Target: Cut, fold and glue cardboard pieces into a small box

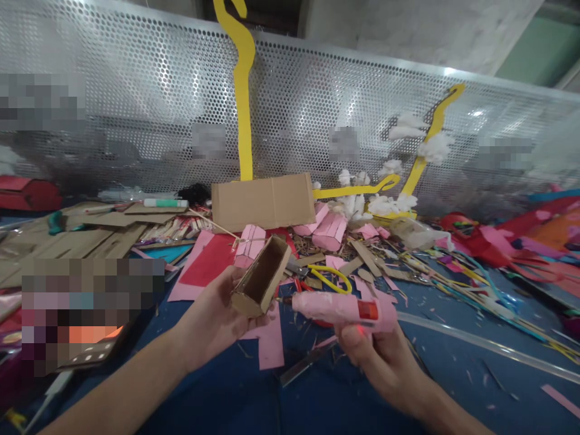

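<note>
In my left hand is a small open cardboard box, tilted, its hollow side facing up and toward me. My fingers wrap round its far side and bottom. My right hand grips a pink-wrapped glue gun with a red light showing near the thumb. The gun's nozzle points left and is close beside the box's right edge; whether they touch is hard to tell. A clear glue stick trails from the back of the gun to the right.
Behind stand a cardboard panel and a perforated metal screen with yellow strips. Yellow-handled scissors, pink paper pieces, a red sheet and scraps lie on the blue table. Flat cardboard is stacked left.
</note>
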`<state>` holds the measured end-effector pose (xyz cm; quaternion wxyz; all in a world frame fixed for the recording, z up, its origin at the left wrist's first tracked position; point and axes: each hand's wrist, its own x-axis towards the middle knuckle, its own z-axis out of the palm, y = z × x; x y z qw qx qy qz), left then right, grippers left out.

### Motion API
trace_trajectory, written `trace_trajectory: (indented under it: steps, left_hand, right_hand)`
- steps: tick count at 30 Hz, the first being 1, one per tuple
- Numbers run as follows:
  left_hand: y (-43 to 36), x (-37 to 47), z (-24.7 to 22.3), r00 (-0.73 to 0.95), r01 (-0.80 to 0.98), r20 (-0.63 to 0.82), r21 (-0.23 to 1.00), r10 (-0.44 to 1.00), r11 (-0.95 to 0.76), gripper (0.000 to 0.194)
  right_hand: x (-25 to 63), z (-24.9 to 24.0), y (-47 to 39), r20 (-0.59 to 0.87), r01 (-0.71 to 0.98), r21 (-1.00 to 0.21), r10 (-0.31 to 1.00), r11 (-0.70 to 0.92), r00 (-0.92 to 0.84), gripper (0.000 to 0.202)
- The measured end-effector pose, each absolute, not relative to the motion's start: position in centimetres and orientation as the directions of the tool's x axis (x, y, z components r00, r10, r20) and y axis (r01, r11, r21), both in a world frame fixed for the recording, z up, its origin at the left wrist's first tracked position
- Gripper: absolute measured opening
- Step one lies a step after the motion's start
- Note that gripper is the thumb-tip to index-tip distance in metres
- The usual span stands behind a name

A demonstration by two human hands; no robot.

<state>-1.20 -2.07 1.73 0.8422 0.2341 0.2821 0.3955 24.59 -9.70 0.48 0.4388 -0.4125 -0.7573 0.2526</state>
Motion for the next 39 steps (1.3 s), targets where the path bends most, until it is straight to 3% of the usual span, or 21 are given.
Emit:
trace_trajectory:
  steps: [6,20,26,32,39]
  left_hand:
    - [-2.06,-1.12,1.85,0.513,-0.528,-0.314,0.619,0.799,0.582,0.022]
    - [-2.08,-1.16,1.68,0.506,-0.506,-0.332,0.633,0.796,0.586,0.026]
    - [-1.98,-1.30,1.48,0.521,-0.533,-0.312,0.609,0.795,0.588,0.026]
    - [-1.91,-1.26,1.42,0.509,-0.515,-0.324,0.627,0.797,0.584,0.028]
    - [-2.00,-1.23,1.56,0.498,-0.520,-0.327,0.629,0.803,0.578,0.025]
  right_hand:
    - [24.47,0.73,-9.75,0.458,0.422,-0.718,0.832,0.554,-0.313,0.034]
    - [24.17,0.85,-9.72,0.453,0.440,-0.731,0.853,0.521,-0.259,0.042]
    - [24.45,0.49,-9.80,0.528,0.473,-0.660,0.808,0.584,-0.262,0.027]
    - [24.37,0.83,-9.66,0.481,0.423,-0.721,0.836,0.549,-0.265,0.031]
    - [24.35,0.64,-9.76,0.511,0.470,-0.681,0.824,0.562,-0.245,0.033]
